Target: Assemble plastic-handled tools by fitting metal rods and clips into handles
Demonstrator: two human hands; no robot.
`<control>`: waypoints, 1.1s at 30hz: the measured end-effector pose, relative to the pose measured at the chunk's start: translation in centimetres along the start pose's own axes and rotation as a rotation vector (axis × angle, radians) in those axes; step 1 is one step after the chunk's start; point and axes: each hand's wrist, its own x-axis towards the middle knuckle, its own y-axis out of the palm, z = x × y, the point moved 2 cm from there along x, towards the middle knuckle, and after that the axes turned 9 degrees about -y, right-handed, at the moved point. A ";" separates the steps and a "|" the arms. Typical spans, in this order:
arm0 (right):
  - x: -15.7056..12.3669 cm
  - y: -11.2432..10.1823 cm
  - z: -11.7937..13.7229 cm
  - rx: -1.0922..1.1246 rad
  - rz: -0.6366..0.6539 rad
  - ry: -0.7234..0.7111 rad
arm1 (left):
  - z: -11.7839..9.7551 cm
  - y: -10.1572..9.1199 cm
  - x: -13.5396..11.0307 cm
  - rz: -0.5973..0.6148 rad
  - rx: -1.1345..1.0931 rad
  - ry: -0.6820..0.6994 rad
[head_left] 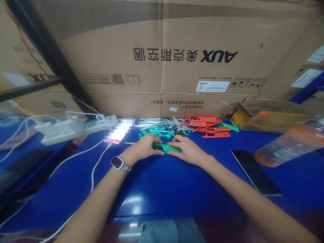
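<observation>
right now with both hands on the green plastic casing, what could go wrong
Pushed forward, the green plastic casing between the left hand and right hand could scatter the small green parts lying just beyond. The left forearm might also snag the white cable close beside it, tugging the lit phone.

The green piece [172, 149] looks like smooth plastic, a bit shiny. The red pieces [202, 121] and the little green bits [155, 129] look like smooth plastic too. The thin rods [149, 124] look like shiny metal. The blue surface [172, 189] is smooth and very glossy. The big box [164, 30] is dull brown cardboard. The watch [116, 162] has a shiny metal band and a dark glassy face. The dark phone [255, 172] looks glassy and smooth. The jar [286, 148] looks like see-through plastic, and the grey cloth [162, 233] looks dull
</observation>
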 end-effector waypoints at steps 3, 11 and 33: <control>0.0 0.1 0.1 -0.007 0.008 -0.004 | 0.0 0.1 -0.1 0.000 -0.001 0.015; -0.1 0.7 -0.1 -0.010 -0.036 0.043 | -0.4 0.2 -0.4 -0.024 0.017 0.054; 0.9 -0.2 0.5 0.217 0.055 0.263 | 0.2 1.1 -0.5 -0.041 -0.025 0.015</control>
